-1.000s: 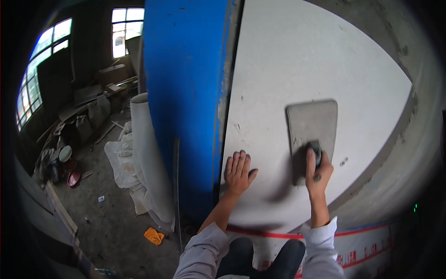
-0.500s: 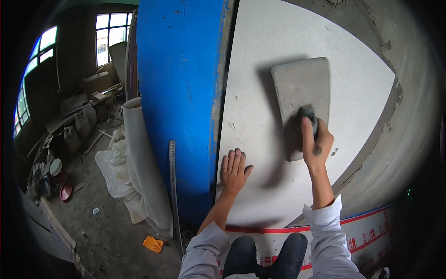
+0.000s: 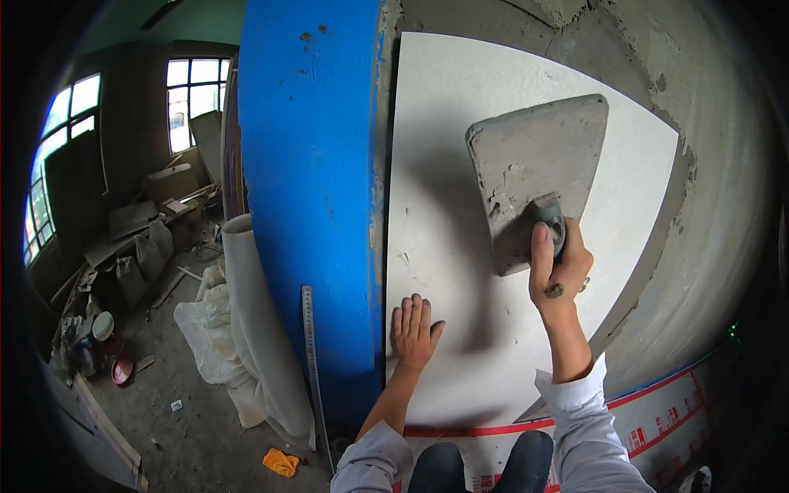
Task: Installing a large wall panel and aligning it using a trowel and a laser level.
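A large white tile (image 3: pixel 444 205) stands against the grey mortared wall. My left hand (image 3: pixel 415 333) lies flat on its lower left part, fingers stretched out, holding nothing. In my right hand (image 3: pixel 561 267) is a plastering float (image 3: pixel 538 156), a wide grey board caked with mortar, gripped by its dark handle. The float is tilted and casts a shadow on the tile. I cannot tell whether its far edge touches the surface. A dab of mortar sticks to my right wrist.
Left of the tile runs a blue-coated wall strip (image 3: pixel 312 164). A metal ruler (image 3: pixel 312 361) leans there beside a rolled sheet (image 3: pixel 255 304) and crumpled plastic. An orange cloth (image 3: pixel 280 463) lies on the floor; boards and sacks (image 3: pixel 146 259) stand farther back. Red-marked sheeting (image 3: pixel 657 423) covers the floor below the tile.
The float has swung in my right hand, its top edge now slanting up to the right. The view has shifted slightly upward. My left hand still lies on the tile.
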`<state>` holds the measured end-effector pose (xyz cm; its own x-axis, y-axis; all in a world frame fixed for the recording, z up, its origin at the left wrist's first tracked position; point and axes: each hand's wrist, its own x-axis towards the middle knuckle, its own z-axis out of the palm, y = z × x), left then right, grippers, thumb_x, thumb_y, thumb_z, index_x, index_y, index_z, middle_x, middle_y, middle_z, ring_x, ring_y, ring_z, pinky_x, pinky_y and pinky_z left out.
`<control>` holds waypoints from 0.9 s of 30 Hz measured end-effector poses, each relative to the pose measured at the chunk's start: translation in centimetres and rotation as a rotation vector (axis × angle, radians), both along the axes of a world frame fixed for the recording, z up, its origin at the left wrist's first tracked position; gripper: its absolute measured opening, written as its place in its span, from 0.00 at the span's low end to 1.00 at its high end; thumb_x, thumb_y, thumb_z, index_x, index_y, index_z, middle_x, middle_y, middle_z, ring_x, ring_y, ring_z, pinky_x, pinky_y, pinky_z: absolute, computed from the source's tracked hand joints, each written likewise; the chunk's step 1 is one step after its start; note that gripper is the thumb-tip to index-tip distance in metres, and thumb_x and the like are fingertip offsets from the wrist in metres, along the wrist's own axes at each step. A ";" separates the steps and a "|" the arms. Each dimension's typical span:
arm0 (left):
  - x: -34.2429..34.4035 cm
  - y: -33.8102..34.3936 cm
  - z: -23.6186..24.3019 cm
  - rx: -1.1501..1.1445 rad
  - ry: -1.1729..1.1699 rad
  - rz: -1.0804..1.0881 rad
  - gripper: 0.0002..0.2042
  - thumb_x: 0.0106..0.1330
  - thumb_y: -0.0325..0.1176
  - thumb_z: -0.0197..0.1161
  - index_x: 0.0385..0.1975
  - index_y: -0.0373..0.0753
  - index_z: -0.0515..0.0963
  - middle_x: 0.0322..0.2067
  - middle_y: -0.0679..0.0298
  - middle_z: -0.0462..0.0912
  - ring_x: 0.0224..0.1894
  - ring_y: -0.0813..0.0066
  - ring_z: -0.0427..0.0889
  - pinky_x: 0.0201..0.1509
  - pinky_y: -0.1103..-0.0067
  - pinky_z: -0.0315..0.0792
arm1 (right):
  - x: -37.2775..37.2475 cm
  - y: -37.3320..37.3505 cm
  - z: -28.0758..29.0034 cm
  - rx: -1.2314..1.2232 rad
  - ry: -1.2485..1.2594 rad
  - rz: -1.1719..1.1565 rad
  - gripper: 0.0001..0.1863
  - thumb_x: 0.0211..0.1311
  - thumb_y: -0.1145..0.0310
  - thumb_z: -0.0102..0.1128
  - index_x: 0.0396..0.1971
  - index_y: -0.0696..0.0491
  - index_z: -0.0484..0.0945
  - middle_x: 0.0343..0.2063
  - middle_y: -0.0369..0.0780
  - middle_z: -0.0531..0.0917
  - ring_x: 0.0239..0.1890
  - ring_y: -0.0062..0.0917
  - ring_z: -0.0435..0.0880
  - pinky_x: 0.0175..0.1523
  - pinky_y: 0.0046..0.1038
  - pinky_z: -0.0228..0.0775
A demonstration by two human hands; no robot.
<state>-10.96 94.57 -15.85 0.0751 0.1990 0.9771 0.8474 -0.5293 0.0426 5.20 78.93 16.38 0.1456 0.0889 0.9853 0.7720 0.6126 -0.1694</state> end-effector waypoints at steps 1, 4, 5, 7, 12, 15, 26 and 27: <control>0.1 -0.2 0.0 0.011 -0.008 0.003 0.35 0.80 0.54 0.69 0.76 0.35 0.77 0.83 0.50 0.70 0.88 0.48 0.63 0.91 0.51 0.54 | -0.3 0.5 0.9 -0.095 0.016 -0.080 0.21 0.79 0.56 0.72 0.40 0.62 0.84 0.22 0.57 0.84 0.26 0.54 0.90 0.34 0.41 0.80; 1.0 -1.4 -0.3 0.000 -0.009 -0.038 0.34 0.80 0.54 0.69 0.76 0.34 0.77 0.82 0.49 0.72 0.87 0.47 0.64 0.90 0.50 0.55 | 0.1 4.1 5.6 -0.331 -0.023 -0.357 0.32 0.80 0.45 0.70 0.30 0.64 0.81 0.22 0.59 0.84 0.26 0.60 0.87 0.35 0.49 0.79; 0.4 -1.2 -0.2 -0.006 -0.011 -0.028 0.34 0.81 0.54 0.68 0.76 0.34 0.77 0.82 0.49 0.72 0.86 0.46 0.65 0.90 0.50 0.55 | -0.6 4.5 5.1 -0.340 0.010 -0.312 0.32 0.80 0.45 0.69 0.30 0.64 0.81 0.22 0.60 0.84 0.26 0.59 0.87 0.35 0.48 0.79; -1.6 -0.8 -0.3 -0.033 0.009 -0.045 0.34 0.80 0.52 0.68 0.77 0.34 0.77 0.81 0.48 0.73 0.85 0.46 0.67 0.89 0.50 0.57 | -1.2 5.3 3.6 -0.397 0.038 -0.246 0.33 0.79 0.44 0.69 0.30 0.64 0.81 0.22 0.60 0.84 0.27 0.59 0.88 0.36 0.48 0.79; -1.3 0.6 3.7 -0.085 0.086 -0.147 0.35 0.77 0.44 0.73 0.80 0.37 0.74 0.85 0.50 0.67 0.87 0.48 0.64 0.90 0.51 0.57 | 2.0 5.3 -8.7 -0.494 0.339 -0.028 0.27 0.82 0.49 0.69 0.32 0.61 0.83 0.17 0.44 0.81 0.24 0.21 0.79 0.32 0.35 0.73; -1.8 1.7 1.9 -0.086 0.128 -0.173 0.32 0.82 0.43 0.67 0.80 0.32 0.72 0.84 0.43 0.67 0.88 0.41 0.61 0.91 0.50 0.51 | 3.3 5.7 -25.3 -0.538 0.534 0.038 0.24 0.84 0.53 0.69 0.35 0.61 0.83 0.17 0.40 0.81 0.22 0.20 0.79 0.30 0.33 0.72; -3.9 2.5 -11.3 0.123 0.224 0.027 0.36 0.87 0.54 0.52 0.79 0.25 0.68 0.83 0.32 0.62 0.88 0.26 0.54 0.90 0.37 0.41 | -2.6 -2.4 -64.3 -0.961 0.841 0.031 0.21 0.83 0.53 0.66 0.40 0.59 0.80 0.23 0.42 0.86 0.23 0.28 0.85 0.32 0.34 0.76; -3.6 2.7 -11.2 0.153 0.211 0.016 0.36 0.88 0.54 0.51 0.80 0.26 0.66 0.84 0.32 0.61 0.88 0.26 0.54 0.90 0.36 0.41 | -2.7 -1.8 -64.2 -0.995 0.911 0.062 0.21 0.83 0.53 0.67 0.39 0.59 0.80 0.23 0.44 0.86 0.23 0.30 0.85 0.32 0.35 0.76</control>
